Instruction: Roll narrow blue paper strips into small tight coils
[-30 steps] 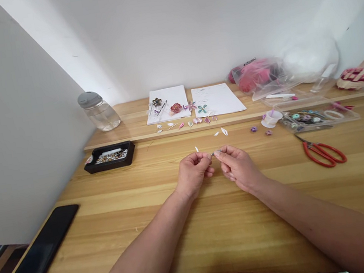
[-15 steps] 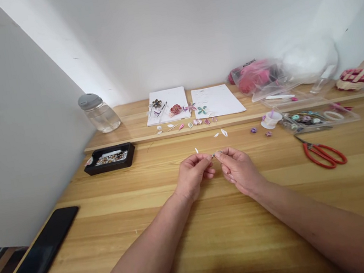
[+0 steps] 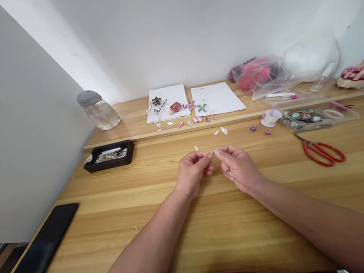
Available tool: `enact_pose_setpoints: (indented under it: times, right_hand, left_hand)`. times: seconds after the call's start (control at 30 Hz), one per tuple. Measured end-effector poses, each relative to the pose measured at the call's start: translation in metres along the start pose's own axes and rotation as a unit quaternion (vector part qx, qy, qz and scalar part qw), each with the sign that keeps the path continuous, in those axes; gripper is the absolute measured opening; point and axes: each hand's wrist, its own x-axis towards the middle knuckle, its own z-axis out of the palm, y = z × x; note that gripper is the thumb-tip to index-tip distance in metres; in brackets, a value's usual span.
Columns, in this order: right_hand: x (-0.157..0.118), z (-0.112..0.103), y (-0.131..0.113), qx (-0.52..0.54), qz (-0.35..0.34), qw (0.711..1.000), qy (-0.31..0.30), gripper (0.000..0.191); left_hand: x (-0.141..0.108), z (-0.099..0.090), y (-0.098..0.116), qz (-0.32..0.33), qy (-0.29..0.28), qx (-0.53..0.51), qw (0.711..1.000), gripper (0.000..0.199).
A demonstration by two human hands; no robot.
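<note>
Both hands meet above the middle of the wooden table, pinching one tiny bluish-dark piece [image 3: 213,152] between thumbs and forefingers. My left hand [image 3: 192,169] is closed on its left end, and my right hand [image 3: 237,164] is closed on its right end. Fingertips cover most of the piece, so its kind does not show. Just beyond my left fingers lies a small white petal-shaped piece [image 3: 196,148]. More white petal pieces [image 3: 224,130] rest farther back. Two small purple flowers [image 3: 253,128] lie to the right, beside a white spool [image 3: 271,117].
Red-handled scissors [image 3: 324,152] and a clear box of craft parts [image 3: 318,116] are on the right. At left are a black bead tray [image 3: 129,153], a water bottle [image 3: 99,113] and a black phone [image 3: 40,251]. The raised back ledge bears paper sheets [image 3: 222,95] with flowers and petals.
The view has tilted slightly, so things sit a little higher in the picture. Both hands keep their pinch on the tiny piece, with hardly any movement.
</note>
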Motion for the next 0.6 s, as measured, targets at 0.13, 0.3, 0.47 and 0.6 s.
enact_pose_setpoints:
  times: [0.13, 0.3, 0.47, 0.6]
  right_hand:
    - [-0.001, 0.001, 0.0, 0.007, 0.008, 1.0, -0.002, 0.034]
    - [0.001, -0.001, 0.002, 0.005, 0.005, 1.0, -0.022, 0.031]
    - [0.002, -0.003, 0.006, -0.051, -0.053, 0.997, -0.04, 0.027]
    - [-0.002, -0.003, 0.004, -0.165, -0.125, 0.977, -0.046, 0.022]
  left_hand:
    - [0.0, 0.001, 0.001, 0.005, 0.006, 0.017, 1.0, 0.032]
    - [-0.001, 0.002, 0.005, 0.025, 0.012, 0.039, 0.999, 0.031]
    - [0.001, -0.002, 0.01, 0.044, 0.019, 0.061, 0.997, 0.032]
    - [0.005, -0.007, 0.013, 0.065, 0.037, 0.095, 0.993, 0.03]
